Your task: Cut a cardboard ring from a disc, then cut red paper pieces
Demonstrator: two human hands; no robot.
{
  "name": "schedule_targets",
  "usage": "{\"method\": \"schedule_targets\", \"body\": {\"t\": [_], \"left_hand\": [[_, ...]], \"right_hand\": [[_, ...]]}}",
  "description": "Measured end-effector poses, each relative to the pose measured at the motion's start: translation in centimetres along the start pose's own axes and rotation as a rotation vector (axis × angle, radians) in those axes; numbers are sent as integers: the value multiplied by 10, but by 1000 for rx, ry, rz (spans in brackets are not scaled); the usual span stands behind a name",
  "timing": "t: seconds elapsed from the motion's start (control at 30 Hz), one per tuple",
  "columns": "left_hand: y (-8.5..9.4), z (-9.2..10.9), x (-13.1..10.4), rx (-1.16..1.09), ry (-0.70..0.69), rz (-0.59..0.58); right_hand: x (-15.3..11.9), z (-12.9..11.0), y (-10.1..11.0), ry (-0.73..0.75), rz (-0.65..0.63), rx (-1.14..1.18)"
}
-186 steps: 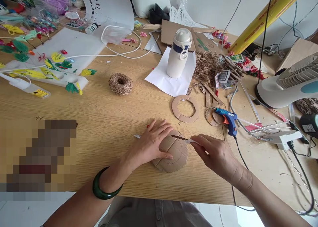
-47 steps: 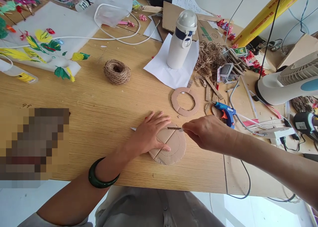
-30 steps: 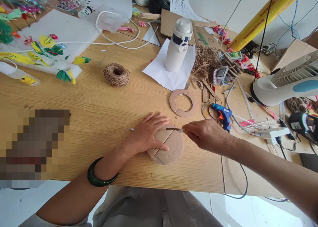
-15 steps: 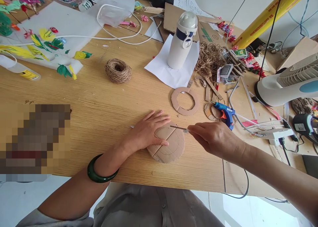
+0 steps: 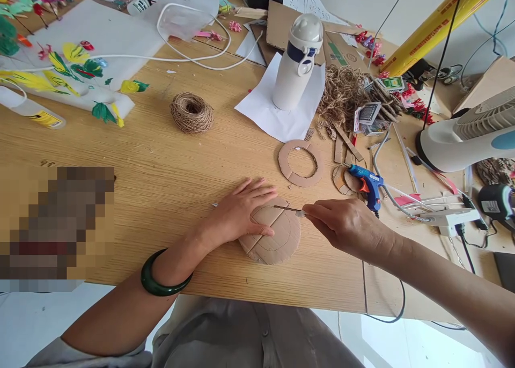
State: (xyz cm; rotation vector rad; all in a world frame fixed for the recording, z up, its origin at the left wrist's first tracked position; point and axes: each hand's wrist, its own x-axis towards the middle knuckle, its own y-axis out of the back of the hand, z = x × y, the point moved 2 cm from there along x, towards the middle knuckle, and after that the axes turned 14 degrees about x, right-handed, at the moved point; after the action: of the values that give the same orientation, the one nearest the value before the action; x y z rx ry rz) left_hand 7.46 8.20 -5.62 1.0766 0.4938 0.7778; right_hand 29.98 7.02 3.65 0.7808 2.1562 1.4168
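A round cardboard disc (image 5: 277,239) lies flat on the table in front of me, with a circle drawn inside its edge and a crease running slantwise across it. My left hand (image 5: 245,210) rests on the disc's left part, fingers spread, thumb on the cardboard. From the right, my right hand (image 5: 341,220) pinches a thin craft knife (image 5: 286,209). Its slim blade reaches over the disc's upper part; whether the tip touches the cardboard I cannot tell. The knife's handle is hidden in my fist. Just beyond the disc lies a cardboard ring (image 5: 284,167).
A blue glue gun (image 5: 368,184) lies right of the ring, beside cardboard scraps and cables. Farther back are a white bottle (image 5: 292,78) on paper, a twine roll (image 5: 192,113) and tangled twine (image 5: 340,94). A white fan (image 5: 462,142) stands at right.
The knife blade has shifted slightly left and down over the disc. My left hand stays in place on the cardboard. The view has moved very slightly.
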Motion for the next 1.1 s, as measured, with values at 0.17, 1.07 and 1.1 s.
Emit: {"method": "schedule_targets", "body": {"t": [0.17, 1.07, 1.1], "left_hand": [[1, 0, 0, -17, 7, -16], [-3, 0, 1, 4, -2, -5], [-3, 0, 1, 0, -1, -6]], "right_hand": [[-1, -2, 1, 24, 32, -3], [11, 3, 1, -97, -195, -1], [12, 3, 1, -113, -199, 11]]}}
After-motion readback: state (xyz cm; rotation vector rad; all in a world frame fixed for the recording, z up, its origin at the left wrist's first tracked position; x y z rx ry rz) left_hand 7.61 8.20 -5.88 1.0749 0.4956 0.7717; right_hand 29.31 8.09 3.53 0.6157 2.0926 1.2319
